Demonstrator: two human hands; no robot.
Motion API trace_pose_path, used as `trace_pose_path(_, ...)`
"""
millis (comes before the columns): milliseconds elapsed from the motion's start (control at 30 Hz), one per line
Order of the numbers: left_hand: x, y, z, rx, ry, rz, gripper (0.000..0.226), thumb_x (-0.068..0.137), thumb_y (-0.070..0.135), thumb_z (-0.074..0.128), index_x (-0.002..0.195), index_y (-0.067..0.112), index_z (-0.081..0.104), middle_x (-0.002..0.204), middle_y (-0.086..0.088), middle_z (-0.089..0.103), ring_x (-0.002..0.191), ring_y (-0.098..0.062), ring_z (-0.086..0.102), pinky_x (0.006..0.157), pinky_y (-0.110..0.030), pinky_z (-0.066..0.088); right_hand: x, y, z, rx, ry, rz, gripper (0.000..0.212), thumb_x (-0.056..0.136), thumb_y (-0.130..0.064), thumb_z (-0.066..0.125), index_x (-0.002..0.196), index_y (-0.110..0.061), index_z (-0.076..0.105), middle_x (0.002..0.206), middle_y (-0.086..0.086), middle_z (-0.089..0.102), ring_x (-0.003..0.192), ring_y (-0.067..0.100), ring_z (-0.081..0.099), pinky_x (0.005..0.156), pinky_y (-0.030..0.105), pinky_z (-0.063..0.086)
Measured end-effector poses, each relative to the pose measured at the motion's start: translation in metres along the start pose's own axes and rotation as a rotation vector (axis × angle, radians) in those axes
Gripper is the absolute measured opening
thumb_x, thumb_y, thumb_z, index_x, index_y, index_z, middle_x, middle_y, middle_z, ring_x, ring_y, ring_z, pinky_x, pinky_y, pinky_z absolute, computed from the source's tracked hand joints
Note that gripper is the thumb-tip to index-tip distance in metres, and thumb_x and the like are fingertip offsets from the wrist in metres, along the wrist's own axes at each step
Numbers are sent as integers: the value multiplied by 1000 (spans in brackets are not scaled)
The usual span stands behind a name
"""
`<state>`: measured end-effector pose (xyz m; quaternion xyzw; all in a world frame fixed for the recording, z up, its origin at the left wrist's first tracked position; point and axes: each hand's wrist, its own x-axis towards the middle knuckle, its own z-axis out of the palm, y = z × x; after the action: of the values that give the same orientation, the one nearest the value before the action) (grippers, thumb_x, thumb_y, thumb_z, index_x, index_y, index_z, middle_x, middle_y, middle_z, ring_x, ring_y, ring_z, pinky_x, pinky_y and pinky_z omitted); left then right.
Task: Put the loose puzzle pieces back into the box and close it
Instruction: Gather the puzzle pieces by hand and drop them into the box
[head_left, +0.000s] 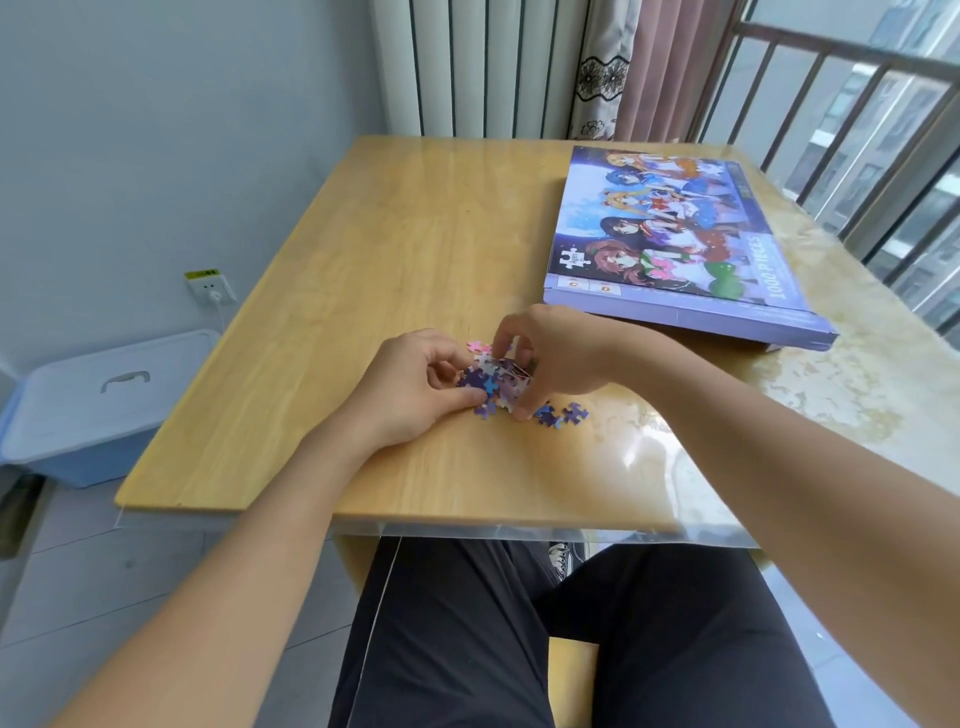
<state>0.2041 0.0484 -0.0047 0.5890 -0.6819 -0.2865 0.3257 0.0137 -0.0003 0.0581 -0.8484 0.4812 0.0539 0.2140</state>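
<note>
A small heap of loose puzzle pieces (493, 382), purple, blue, pink and white, lies on the wooden table (363, 270) near its front middle. My left hand (415, 395) curls around the heap from the left, thumb and fingers against the pieces. My right hand (550, 353) arches over the heap from the right, fingertips pinching into it. A few pieces (563, 414) lie loose just to the right of the heap. The flat puzzle box (675, 244), lid on, with a cartoon picture, lies at the far right of the table.
A clear plastic sheet covers the tabletop and overhangs its front edge (571, 535). A blue storage bin (98, 405) stands on the floor at the left. A wall socket (210, 286), a radiator, a curtain and a window railing (857, 104) lie behind. My legs are under the table.
</note>
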Motion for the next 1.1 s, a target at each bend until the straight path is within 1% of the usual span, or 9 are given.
trace_pose_path(200,5,8,2,-21,-17,-13,14,79,16,84,89,24,78,62,18,62,52,2,47,56,-9,37,-2,-4,3,40,55,-15,59,67,-33,90,118,-21,64,103,-4,64,85,17,63,62,26,50)
trace_pose_path(333,13,10,2,-85,-47,-50,23,79,14,85,97,24,75,83,8,73,63,1,59,63,-12,44,-4,-4,10,88,145,-23,58,65,-37,92,113,-18,66,104,-2,66,88,18,60,65,24,45)
trace_pose_path(500,18,13,2,-227,-41,-119,27,75,12,87,98,17,74,87,-4,77,78,-15,73,75,-27,57,-1,1,13,167,190,-13,46,70,-29,89,108,-15,68,99,0,68,79,15,62,61,23,49)
trace_pose_path(567,19,14,3,-293,-26,-142,23,77,10,85,97,14,76,86,-5,78,80,-20,75,79,-32,59,1,6,14,304,196,13,35,74,-21,87,103,-11,69,91,3,72,73,16,71,61,26,57)
trace_pose_path(633,21,13,5,-337,5,-144,21,77,10,85,96,14,77,85,-5,78,78,-21,75,80,-33,59,1,10,15,505,197,39,27,76,-12,85,99,-10,72,88,9,75,72,19,75,72,35,63)
trace_pose_path(733,23,12,11,-387,69,-154,25,74,13,88,96,13,77,89,-6,78,83,-22,76,84,-37,60,5,15,21,745,219,93,22,76,-8,83,97,-9,74,92,18,76,89,34,74,87,52,59)
trace_pose_path(833,26,15,18,-381,121,-148,30,71,18,90,98,13,77,90,-5,78,86,-21,75,84,-34,60,5,18,24,992,203,166,21,79,-4,79,99,-4,74,106,25,72,95,32,73,95,45,56)
trace_pose_path(1000,28,26,27,-297,218,-77,22,76,15,87,94,22,77,85,3,77,77,-2,71,75,-17,55,3,13,20,1270,219,287,32,83,-21,78,104,1,70,112,27,69,94,29,71,98,48,55)
trace_pose_path(1100,30,33,34,-181,285,-21,33,78,13,86,108,20,76,90,4,75,77,2,69,76,-13,54,7,8,25,1345,287,376,42,72,-29,86,101,-1,73,107,21,73,104,34,71,95,54,55)
